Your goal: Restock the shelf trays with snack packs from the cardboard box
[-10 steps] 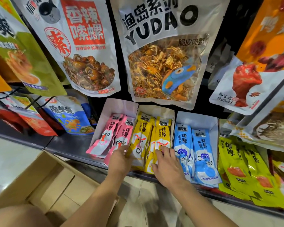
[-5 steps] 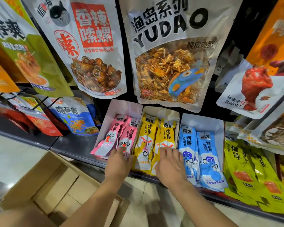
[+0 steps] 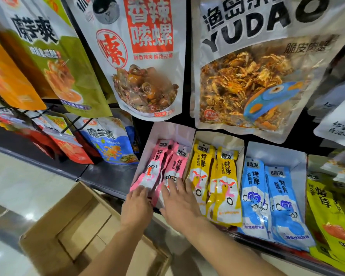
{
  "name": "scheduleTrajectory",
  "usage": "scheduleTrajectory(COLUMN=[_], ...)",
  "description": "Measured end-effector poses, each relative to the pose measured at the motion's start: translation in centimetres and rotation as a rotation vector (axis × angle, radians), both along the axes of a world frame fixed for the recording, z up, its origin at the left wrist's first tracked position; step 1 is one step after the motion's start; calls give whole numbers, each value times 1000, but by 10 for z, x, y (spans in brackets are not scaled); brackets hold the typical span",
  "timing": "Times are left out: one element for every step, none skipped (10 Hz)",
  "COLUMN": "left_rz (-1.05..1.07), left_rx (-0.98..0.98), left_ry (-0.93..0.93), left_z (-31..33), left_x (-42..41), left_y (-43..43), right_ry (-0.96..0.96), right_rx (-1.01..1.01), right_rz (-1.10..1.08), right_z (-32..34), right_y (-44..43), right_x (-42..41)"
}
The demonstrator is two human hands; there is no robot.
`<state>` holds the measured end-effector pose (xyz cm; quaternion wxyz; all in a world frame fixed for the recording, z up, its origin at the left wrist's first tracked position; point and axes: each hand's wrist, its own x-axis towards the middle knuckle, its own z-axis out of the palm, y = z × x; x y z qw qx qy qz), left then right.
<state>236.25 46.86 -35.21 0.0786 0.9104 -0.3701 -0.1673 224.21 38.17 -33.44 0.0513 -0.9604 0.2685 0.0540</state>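
Three white shelf trays stand side by side on the dark shelf: pink snack packs (image 3: 161,166) in the left tray (image 3: 167,129), yellow packs (image 3: 223,182) in the middle tray (image 3: 240,142), blue packs (image 3: 267,198) in the right tray (image 3: 277,152). My left hand (image 3: 136,208) rests on the lower end of the leftmost pink pack. My right hand (image 3: 179,204) lies flat with straight fingers on the neighbouring pink pack, beside the yellow ones. The cardboard box (image 3: 54,232) sits open on the floor below, its inside looking bare.
Large snack bags hang above the trays: a snail bag (image 3: 143,56) and a YUDAO crab bag (image 3: 257,66). Yellow-green packs (image 3: 331,212) lie right of the blue tray. A blue pouch (image 3: 108,140) and red pouches stand on the shelf at left.
Both hands have shifted left, from the yellow packs and the pink-yellow border onto the pink packs. The view has moved closer to the shelf.
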Motion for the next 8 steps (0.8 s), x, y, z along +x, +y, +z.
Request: scheduleTrajectory(left_rz=[-27,-78,-84,-69,-73,-83,-153,-219], left_rx=[12,45,71,62,42,17,0,-27], left_ry=[23,-10,-18,-29,-53,-110,-186,-255], left_z=[-8,-13,-13,-4,10,31,54,80], left_x=[7,13,13,8,2,-3,-10,-20], left_y=[3,3,-1,-6,-11,-16,-11,-2], right_ry=[108,178,214,207,184,144,104,106], right_rx=[-51,-75,-82,-75,-84,-92,-89,-97], right_rz=[17,8,9,-1,-16,-55,-117,-194], right_z=[-9,-9,-7,-3,6,23,47,74], right_y=[-3,-6,-9,-8,-7,-10,-12,-12], right_x=[8,16,21,19,12,-3,-26,-55])
